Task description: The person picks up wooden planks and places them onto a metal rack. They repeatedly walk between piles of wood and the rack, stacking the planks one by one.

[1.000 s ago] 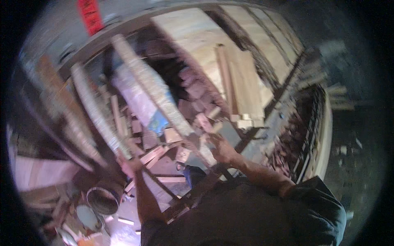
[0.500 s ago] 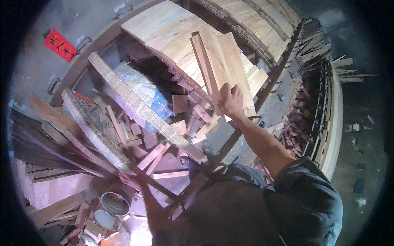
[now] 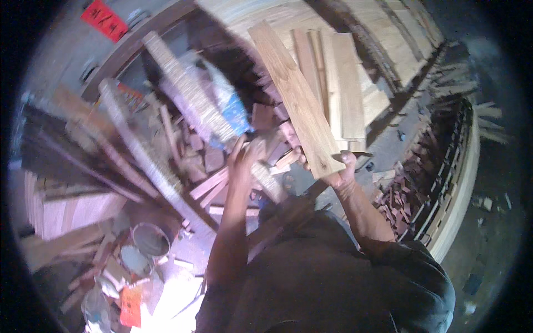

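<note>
My right hand (image 3: 341, 173) grips the near end of a long wooden board (image 3: 294, 100), thumb on one side and fingers curled beneath. The board slants up and away to the left, raised over other loose boards (image 3: 348, 83) on the wooden panel behind. My left hand (image 3: 244, 155) is over a rough-edged beam (image 3: 189, 86), left of the held board; motion blurs it. Its fingers look stretched and apart, and I see nothing held in them.
Wood offcuts (image 3: 214, 158) and a blue-and-white plastic bag (image 3: 236, 111) lie below the beams. A second beam (image 3: 139, 150) runs along the left. Metal buckets (image 3: 151, 240) stand at lower left. More wood scraps fill a long rack (image 3: 408, 194) on the right.
My right hand has lifted one board from the loose pile and turned it toward me. My left hand has risen from the left beam toward the middle. The view has shifted slightly.
</note>
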`<state>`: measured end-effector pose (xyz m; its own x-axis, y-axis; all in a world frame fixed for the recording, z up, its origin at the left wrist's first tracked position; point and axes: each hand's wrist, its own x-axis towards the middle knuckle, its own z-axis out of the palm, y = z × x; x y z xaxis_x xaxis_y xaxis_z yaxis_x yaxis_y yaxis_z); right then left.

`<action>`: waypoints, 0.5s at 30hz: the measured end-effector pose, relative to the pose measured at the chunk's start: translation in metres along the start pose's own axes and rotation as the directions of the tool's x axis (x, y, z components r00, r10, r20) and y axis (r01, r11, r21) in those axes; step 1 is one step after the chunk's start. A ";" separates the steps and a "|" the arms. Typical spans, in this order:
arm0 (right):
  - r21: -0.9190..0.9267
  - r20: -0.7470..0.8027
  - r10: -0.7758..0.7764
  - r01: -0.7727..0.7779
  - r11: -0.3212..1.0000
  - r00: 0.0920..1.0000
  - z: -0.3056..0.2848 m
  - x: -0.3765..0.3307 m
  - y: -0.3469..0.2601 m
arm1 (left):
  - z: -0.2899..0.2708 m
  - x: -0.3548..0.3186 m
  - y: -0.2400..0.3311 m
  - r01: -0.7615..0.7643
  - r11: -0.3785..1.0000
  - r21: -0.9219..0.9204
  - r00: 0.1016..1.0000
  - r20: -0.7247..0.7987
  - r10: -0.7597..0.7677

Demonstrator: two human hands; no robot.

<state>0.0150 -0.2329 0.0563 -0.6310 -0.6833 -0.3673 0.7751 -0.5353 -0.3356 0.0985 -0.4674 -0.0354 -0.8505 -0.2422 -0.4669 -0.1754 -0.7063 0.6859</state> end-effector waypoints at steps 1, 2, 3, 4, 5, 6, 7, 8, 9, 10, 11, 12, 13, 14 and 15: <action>0.057 -0.010 0.047 -0.046 0.997 0.999 -0.010 -0.002 0.015 | 0.011 0.012 0.012 0.094 0.975 -0.200 0.995 -0.007 -0.097; 0.054 0.013 0.114 -0.115 0.992 0.993 -0.010 -0.001 0.027 | 0.017 0.023 0.026 0.179 0.902 -0.392 0.982 0.011 -0.190; 0.053 0.035 0.172 -0.174 0.983 0.985 -0.011 -0.001 0.036 | 0.019 0.036 0.033 0.079 0.933 -0.352 0.993 0.108 -0.044; 0.045 0.053 0.218 -0.221 0.974 0.974 -0.010 0.001 0.045 | 0.023 0.039 0.045 0.063 0.900 -0.430 0.996 0.086 -0.029; -0.012 0.033 0.261 -0.261 0.965 0.965 -0.013 0.002 0.048 | 0.032 0.045 0.054 0.053 0.859 -0.510 0.997 0.072 -0.019; -0.062 -0.012 0.290 -0.290 0.955 0.957 -0.015 0.006 0.050 | 0.027 0.038 0.066 0.023 0.899 -0.437 0.997 -0.051 -0.050; -0.401 -0.093 0.287 -0.300 0.865 0.953 -0.018 0.010 0.051 | 0.009 0.034 0.065 -0.017 0.897 -0.441 0.998 -0.063 -0.013; -0.690 -0.178 0.262 -0.310 0.654 0.949 -0.021 0.019 0.050 | -0.010 0.028 0.065 -0.063 0.891 -0.449 0.996 -0.083 0.029; -0.773 -0.118 0.306 -0.281 0.568 0.944 -0.019 0.026 0.041 | -0.048 0.026 0.046 -0.023 0.859 -0.511 0.999 0.014 0.035; -0.838 -0.086 0.360 -0.263 0.478 0.929 -0.022 0.036 0.029 | -0.038 0.007 0.058 -0.090 0.857 -0.508 0.996 -0.065 0.065; -0.799 -0.168 0.434 -0.380 0.466 0.885 -0.033 0.046 0.024 | -0.035 -0.004 0.064 -0.100 0.861 -0.499 0.976 -0.216 -0.011; -0.743 -0.165 0.461 -0.417 0.523 0.872 -0.056 0.057 0.030 | -0.055 -0.010 0.057 -0.106 0.842 -0.530 0.993 -0.108 0.056; -0.681 -0.163 0.487 -0.455 0.574 0.858 -0.082 0.068 0.037 | -0.062 -0.009 0.051 -0.163 0.859 -0.485 0.971 -0.232 0.054; -0.595 -0.090 0.443 -0.405 0.694 0.892 -0.106 0.078 0.045 | -0.067 -0.009 0.046 -0.209 0.883 -0.421 0.934 -0.352 0.053; -0.528 -0.164 0.393 -0.417 0.740 0.905 -0.103 0.086 0.044 | -0.073 -0.014 0.044 -0.208 0.861 -0.465 0.940 -0.339 0.044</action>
<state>-0.0088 -0.2643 -0.0792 -0.2715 -0.7474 -0.6064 0.8192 0.1513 -0.5532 0.1388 -0.5443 -0.0395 -0.6389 -0.4842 -0.5978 0.2562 -0.8667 0.4281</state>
